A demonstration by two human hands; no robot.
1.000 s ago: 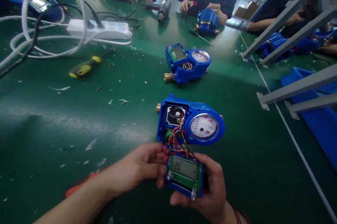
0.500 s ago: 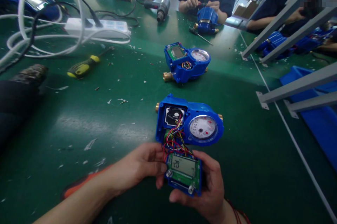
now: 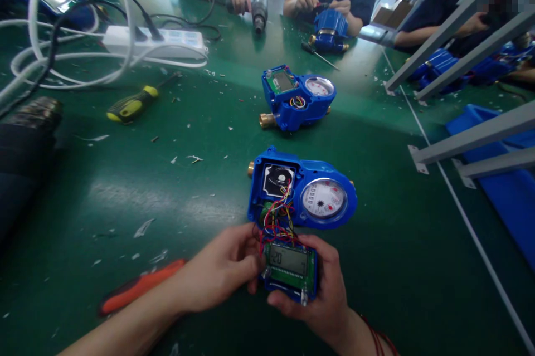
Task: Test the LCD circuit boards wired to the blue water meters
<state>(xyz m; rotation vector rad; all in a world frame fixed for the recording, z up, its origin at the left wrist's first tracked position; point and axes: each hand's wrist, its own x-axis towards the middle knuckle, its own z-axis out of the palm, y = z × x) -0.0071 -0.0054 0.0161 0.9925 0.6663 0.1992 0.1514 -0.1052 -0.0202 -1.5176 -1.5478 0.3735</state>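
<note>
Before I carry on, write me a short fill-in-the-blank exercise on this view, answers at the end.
1. The display module in the right hand is joined to the nearer meter by thin, multicoloured ____.
2. In the picture, that meter's round dial lies to the ____ of its open compartment.
3. The screwdriver near the white power strip has a black and ____ handle.

Missing words: wires; right; yellow.

a glossy green tabletop (image 3: 209,122) catches pale light in a broad streak; slanting grey metal struts (image 3: 476,134) stand near a thin white line (image 3: 480,244); beyond, brown cardboard boxes (image 3: 390,13) look blurred.
</note>
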